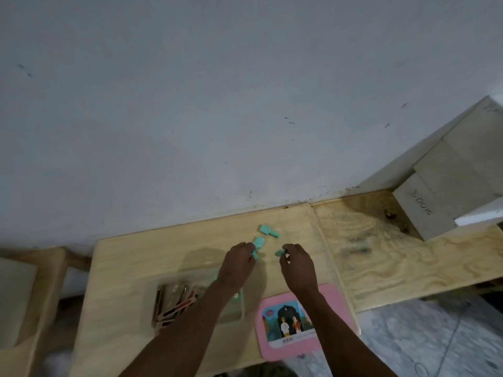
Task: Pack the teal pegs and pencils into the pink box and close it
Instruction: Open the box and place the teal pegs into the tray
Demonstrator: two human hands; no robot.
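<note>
Three teal pegs show on the wooden table [136, 257]. One peg [269, 231] lies free near the wall. My left hand [237, 265] pinches a second peg [257, 244] at its lower end. My right hand [298, 265] grips a third peg [279, 252], mostly hidden by my fingers. A clear box tray [163, 284] with several pencils [174, 303] sits under my left forearm, with a bit of teal in it. The pink lid [343, 308] with a picture lies flat under my right forearm.
A grey wall rises right behind the table. White blocks [424, 210] are stacked at the far right on a rougher plywood board [394, 254]. A lower wooden bench [24, 295] stands to the left. Tiled floor shows at the lower right.
</note>
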